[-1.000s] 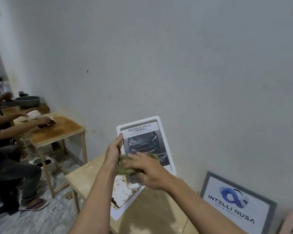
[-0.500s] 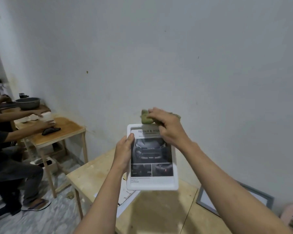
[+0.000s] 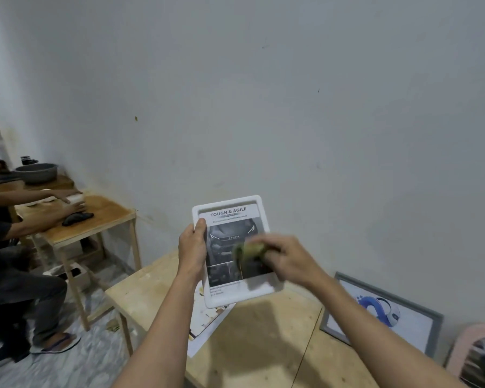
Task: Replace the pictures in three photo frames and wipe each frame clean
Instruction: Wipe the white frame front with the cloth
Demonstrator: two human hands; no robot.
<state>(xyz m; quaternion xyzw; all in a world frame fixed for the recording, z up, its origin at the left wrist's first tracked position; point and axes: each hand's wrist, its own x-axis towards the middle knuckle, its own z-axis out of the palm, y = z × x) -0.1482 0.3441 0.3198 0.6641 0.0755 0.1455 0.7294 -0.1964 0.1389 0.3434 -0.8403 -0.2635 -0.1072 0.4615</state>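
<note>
White frame held up over table, gripped at left edge by left hand. Green cloth gripped by right hand, pressed on glass. Frame could be dropped if pushed too hard; only one side held.

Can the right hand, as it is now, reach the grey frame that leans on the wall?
Probably yes: the grey frame stands just beside the right hand with nothing between, but that hand grips the green cloth.
</note>
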